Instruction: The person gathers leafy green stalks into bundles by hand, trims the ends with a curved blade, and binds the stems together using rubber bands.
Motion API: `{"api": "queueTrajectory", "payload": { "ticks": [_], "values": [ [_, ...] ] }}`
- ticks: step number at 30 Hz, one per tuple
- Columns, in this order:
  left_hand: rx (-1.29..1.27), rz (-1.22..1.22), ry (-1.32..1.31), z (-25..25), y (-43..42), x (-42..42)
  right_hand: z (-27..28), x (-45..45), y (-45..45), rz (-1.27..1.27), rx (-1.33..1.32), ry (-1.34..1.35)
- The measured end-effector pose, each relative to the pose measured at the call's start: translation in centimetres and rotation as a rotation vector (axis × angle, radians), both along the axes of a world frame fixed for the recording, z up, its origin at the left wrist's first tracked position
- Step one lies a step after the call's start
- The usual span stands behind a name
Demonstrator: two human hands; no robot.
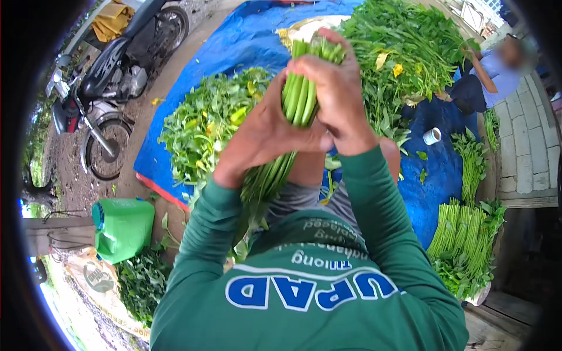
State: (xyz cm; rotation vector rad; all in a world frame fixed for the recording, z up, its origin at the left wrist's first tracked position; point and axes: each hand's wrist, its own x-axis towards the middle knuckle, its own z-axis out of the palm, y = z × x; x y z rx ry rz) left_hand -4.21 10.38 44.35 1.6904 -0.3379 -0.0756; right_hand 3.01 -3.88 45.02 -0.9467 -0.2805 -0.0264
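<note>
A thick bunch of green stems (pixel 300 99) stands between my hands, its cut ends up and its leaves hanging down toward my lap. My left hand (pixel 260 131), on the left side of the picture, wraps round the middle of the stems. From the right, my right hand (pixel 335 88) curls round the upper part, just below the cut ends. Loose leafy greens (pixel 202 126) lie on the blue tarp (pixel 231 44) to the left, and a larger leafy heap (pixel 398 47) lies beyond my right hand.
A motorcycle (pixel 111 76) stands at the upper left. A green jug (pixel 126 228) is at the lower left beside dark leaves. Stacked bundles (pixel 462 234) lie at the right, near a small can (pixel 432 136). Another person (pixel 497 70) sits at the upper right.
</note>
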Motion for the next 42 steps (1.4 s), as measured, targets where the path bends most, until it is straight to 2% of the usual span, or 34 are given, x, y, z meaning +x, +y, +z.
{"api": "queueTrajectory", "payload": {
  "ticks": [1, 2, 5, 6, 8, 10, 11, 13, 15, 16, 17, 19, 21, 23, 26, 31, 34, 37, 39, 41, 42],
  "values": [
    [0.198, 0.115, -0.041, -0.1, -0.1, -0.8, -0.1, -0.3, 0.2, 0.008, -0.004, 0.006],
    [0.257, 0.039, -0.039, 0.0, 0.9, -0.5, -0.2, -0.3, 0.0, 0.059, -0.040, 0.021],
    [0.220, 0.023, -0.004, -0.1, 1.6, -0.9, 0.8, -1.2, 0.4, 0.092, -0.066, -0.034],
    [0.077, -0.020, 0.026, -1.0, 1.9, -0.4, 1.0, -1.1, 0.8, 0.114, -0.073, -0.061],
    [-0.033, -0.045, 0.163, -1.9, 3.6, 0.2, -0.8, 0.2, 1.5, 0.134, -0.125, -0.181],
    [-0.102, -0.043, 0.207, -0.9, 6.4, -0.1, 1.8, -1.8, 1.7, 0.326, -0.126, -0.099],
    [-0.105, -0.041, 0.246, 0.6, 8.3, -1.0, 1.4, -1.4, 1.2, 0.456, -0.157, -0.164],
    [0.016, -0.097, 0.286, 2.5, 13.3, -2.4, 0.5, -0.8, -0.6, 0.385, -0.288, -0.104],
    [-0.076, -0.085, 0.463, 3.5, 15.2, -4.4, -0.5, -0.6, -3.4, 0.326, -0.385, 0.020],
    [-0.154, -0.097, 0.549, 2.8, 14.8, -5.7, -1.4, -1.7, -4.7, 0.285, -0.435, 0.121],
    [-0.231, -0.126, 0.635, 1.9, 13.8, -6.7, -2.8, -3.2, -5.4, 0.364, -0.425, 0.144],
    [-0.378, -0.140, 0.647, -4.4, 7.6, -7.4, -6.6, -7.3, -8.3, 0.413, -0.395, 0.232],
    [-0.454, -0.145, 0.696, -5.7, 3.8, -6.4, -5.5, -9.2, -9.0, 0.433, -0.307, 0.338],
    [-0.382, -0.089, 0.744, -6.4, 1.5, -5.8, -6.5, -9.7, -9.9, 0.358, -0.176, 0.389],
    [-0.187, -0.109, 0.626, -5.8, -0.9, -4.5, -6.7, -10.1, -10.4, 0.094, -0.144, 0.353],
    [-0.024, -0.198, 0.551, -3.8, -5.0, -3.8, -7.7, -9.8, -10.0, -0.121, -0.238, 0.301],
    [0.094, -0.223, 0.484, -6.0, -4.9, -3.6, -9.5, -9.5, -10.4, -0.177, -0.346, 0.270],
    [0.067, -0.251, 0.437, -6.5, -5.5, -4.2, -12.5, -9.2, -9.6, -0.153, -0.125, 0.462],
    [0.102, -0.303, 0.392, -8.1, -5.8, -4.0, -15.2, -8.7, -9.0, -0.115, 0.084, 0.431],
    [0.032, -0.394, 0.557, -9.9, -5.2, -3.5, -16.2, -8.3, -9.1, -0.002, 0.214, 0.427],
    [-0.011, -0.431, 0.623, -10.7, -5.0, -3.0, -14.6, -8.9, -9.1, -0.030, 0.199, 0.408]
  ]
}}
